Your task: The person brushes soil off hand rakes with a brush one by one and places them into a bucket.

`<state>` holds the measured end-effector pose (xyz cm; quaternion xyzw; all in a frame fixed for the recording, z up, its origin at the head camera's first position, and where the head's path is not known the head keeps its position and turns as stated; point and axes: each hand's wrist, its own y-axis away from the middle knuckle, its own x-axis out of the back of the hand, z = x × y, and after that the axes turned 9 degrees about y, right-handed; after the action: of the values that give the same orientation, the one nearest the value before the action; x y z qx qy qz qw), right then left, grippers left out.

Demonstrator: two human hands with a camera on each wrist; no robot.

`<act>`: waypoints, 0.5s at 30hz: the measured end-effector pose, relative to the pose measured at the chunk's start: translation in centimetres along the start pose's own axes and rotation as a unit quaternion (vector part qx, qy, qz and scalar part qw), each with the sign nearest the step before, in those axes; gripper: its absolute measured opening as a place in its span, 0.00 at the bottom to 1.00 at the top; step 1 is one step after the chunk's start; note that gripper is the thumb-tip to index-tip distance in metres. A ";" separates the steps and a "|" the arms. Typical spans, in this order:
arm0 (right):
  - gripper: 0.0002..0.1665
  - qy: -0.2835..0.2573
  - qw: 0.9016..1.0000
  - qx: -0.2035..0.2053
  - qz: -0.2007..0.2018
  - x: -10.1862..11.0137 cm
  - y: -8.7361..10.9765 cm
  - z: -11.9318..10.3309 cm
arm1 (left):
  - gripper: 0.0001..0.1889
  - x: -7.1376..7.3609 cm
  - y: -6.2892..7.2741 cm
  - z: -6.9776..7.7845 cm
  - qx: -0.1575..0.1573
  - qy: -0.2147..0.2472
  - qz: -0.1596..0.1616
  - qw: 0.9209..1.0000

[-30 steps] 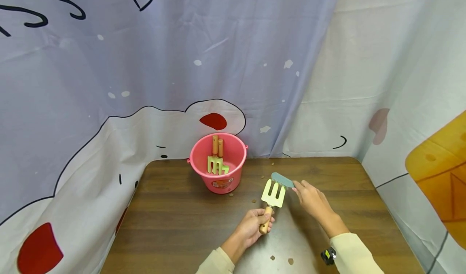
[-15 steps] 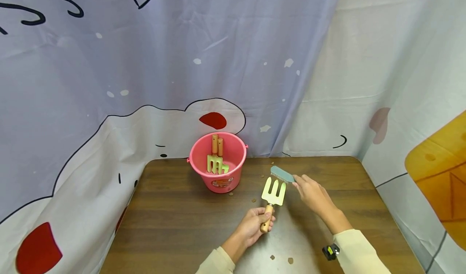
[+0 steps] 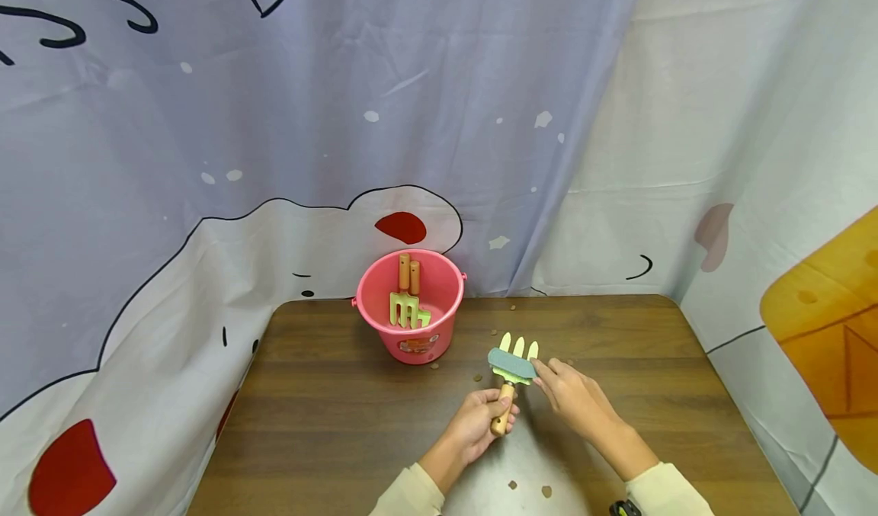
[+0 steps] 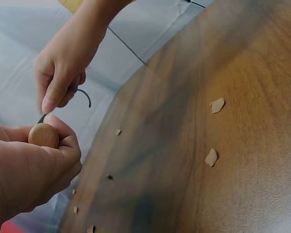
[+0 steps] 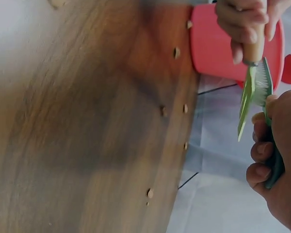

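Observation:
My left hand grips the wooden handle of a light green garden hand fork, its prongs pointing away from me above the table. In the left wrist view the round butt of the handle pokes out of the fist. My right hand holds a teal brush laid across the fork's head, covering the lower part of the prongs. From the right wrist view, the brush's pale bristles face the flat of the fork, and my fingers curl round the dark teal brush handle.
A pink bucket stands at the table's back edge, with small green tools with wooden handles inside. Several brown crumbs lie scattered over the wooden table. A printed curtain hangs behind it.
The brush has moved from the prong tips, lifted slightly away, then come down and left across the fork's head. My left hand and the fork have stayed almost still.

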<state>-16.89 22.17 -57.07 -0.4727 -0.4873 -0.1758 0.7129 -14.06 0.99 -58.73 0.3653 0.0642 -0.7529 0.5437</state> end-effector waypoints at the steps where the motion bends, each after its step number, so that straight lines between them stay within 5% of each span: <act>1: 0.22 0.004 1.000 -0.004 0.002 -0.1 0.0 0.1 | 0.15 0.0 0.0 -0.1 0.001 0.000 -0.001 1.000; 7: 0.21 0.015 0.999 -0.036 -0.009 -0.6 -0.2 1.1 | 0.17 -0.1 0.2 -0.4 0.009 -0.003 -0.001 1.000; 15: 0.19 0.015 0.993 -0.080 -0.085 -0.8 -1.7 2.6 | 0.19 -0.2 0.6 -0.6 0.008 -0.014 0.008 1.000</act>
<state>-19.88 23.39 -56.75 -0.4822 -0.4992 -0.2815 0.6626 -13.26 1.21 -58.84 0.3595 0.0479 -0.7538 0.5480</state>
